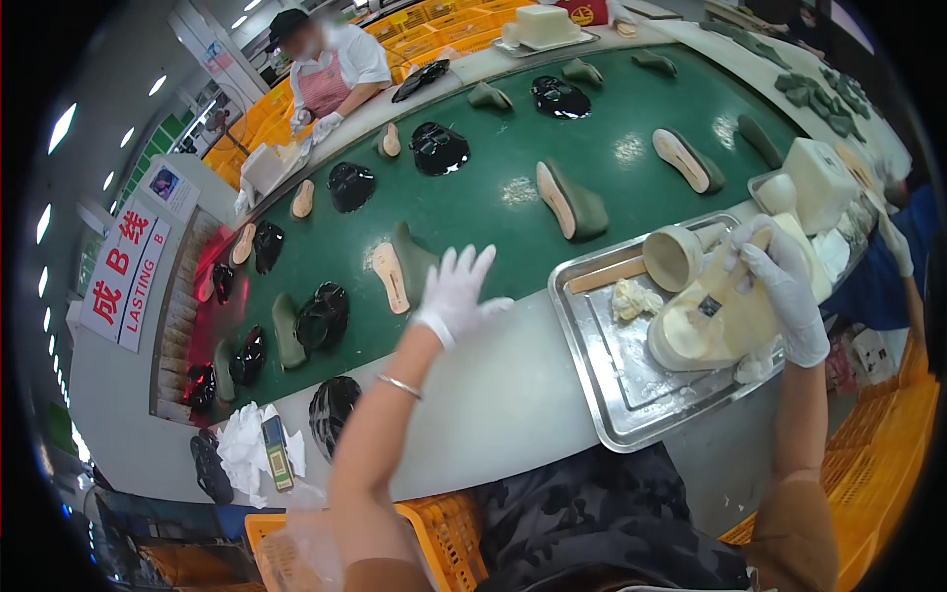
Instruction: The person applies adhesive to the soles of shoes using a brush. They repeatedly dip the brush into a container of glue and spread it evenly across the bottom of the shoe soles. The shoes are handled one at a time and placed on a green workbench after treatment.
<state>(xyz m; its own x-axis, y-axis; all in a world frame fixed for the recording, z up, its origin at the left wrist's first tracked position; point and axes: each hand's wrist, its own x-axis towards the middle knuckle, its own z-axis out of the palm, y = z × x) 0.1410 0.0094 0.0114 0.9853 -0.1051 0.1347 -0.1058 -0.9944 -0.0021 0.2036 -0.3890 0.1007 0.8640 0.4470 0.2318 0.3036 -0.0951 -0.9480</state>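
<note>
My left hand point(459, 296), in a white glove, is over the near edge of the green belt point(473, 212). Its fingers are spread and nothing is in them. Just left of it lies an olive boot upper with a pale insole point(391, 278). My right hand point(794, 296), gloved too, has its fingers bent around the upper part of a cream plastic jug point(695, 316). The jug lies tilted in a metal tray point(612, 414); whether a thin tool is also in the fingers is hidden. Beside it in the tray are a cream cup point(673, 259) and a crumpled yellowish wad point(633, 299).
Several olive uppers point(572, 202) and glossy black pieces point(439, 148) lie along the belt. A phone-like device point(277, 454) rests on white tissue at the left. Across the belt stands a co-worker point(340, 74). Orange crates point(444, 548) are below the near edge.
</note>
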